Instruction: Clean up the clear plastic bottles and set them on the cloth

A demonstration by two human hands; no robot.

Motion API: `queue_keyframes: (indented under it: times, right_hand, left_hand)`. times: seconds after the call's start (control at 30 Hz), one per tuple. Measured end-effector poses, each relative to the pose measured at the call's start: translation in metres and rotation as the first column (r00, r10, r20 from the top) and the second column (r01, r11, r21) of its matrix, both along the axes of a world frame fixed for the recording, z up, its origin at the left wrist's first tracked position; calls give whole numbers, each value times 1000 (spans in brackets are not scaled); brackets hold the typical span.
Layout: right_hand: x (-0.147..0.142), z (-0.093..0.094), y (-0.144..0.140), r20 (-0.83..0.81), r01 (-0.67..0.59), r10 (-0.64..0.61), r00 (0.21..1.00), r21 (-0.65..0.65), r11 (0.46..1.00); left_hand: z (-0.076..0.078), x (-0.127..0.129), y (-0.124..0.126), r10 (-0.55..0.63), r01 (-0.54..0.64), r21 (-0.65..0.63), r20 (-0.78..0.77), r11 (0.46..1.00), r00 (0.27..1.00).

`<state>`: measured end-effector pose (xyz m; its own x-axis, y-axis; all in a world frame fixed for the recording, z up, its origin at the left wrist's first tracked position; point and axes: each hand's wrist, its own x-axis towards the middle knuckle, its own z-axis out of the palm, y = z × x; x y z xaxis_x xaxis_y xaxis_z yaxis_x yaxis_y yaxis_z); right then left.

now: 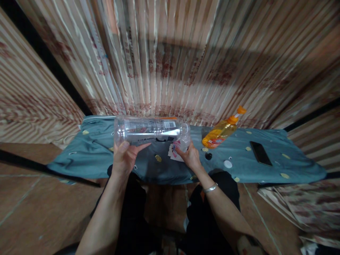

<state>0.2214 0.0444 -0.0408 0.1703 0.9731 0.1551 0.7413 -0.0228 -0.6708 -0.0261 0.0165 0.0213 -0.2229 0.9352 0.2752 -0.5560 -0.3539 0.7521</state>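
Observation:
My left hand (123, 157) grips the base end of a large clear plastic bottle (148, 130), its index finger stretched out along the underside. The bottle lies on its side in the air, its neck pointing right, with dark print and a barcode on it. My right hand (190, 156) is closed on a crumpled, partly clear plastic packet (179, 148) with pink and blue print and a jagged edge. The packet is close to the bottle's mouth; whether they touch I cannot tell.
On the teal cloth-covered table (87, 156) an orange dish soap bottle (219, 134) leans to the right. Near it are a small black round object (208, 156) and a white cap (227, 164). Farther right lies a dark phone (260, 153). Striped curtains (170, 63) hang behind.

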Motion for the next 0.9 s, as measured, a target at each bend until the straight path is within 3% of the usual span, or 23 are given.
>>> queue_keyframes:
  times: [0.27,0.53,0.9]
  right_hand:
    - [-2,5,-1,15,11,-10,1000,-42,999]
    - [-1,3,-1,-9,-7,7,1000,-14,1000]
    - [0,0,0,14,2,-2,1000,3,1000]
  left_hand:
    - [-1,-2,1,-39,39,41,-20,998,999]
    - [3,1,-1,-28,29,-26,37,999,999]
    - [6,2,-2,-11,10,-21,-45,1000,999]
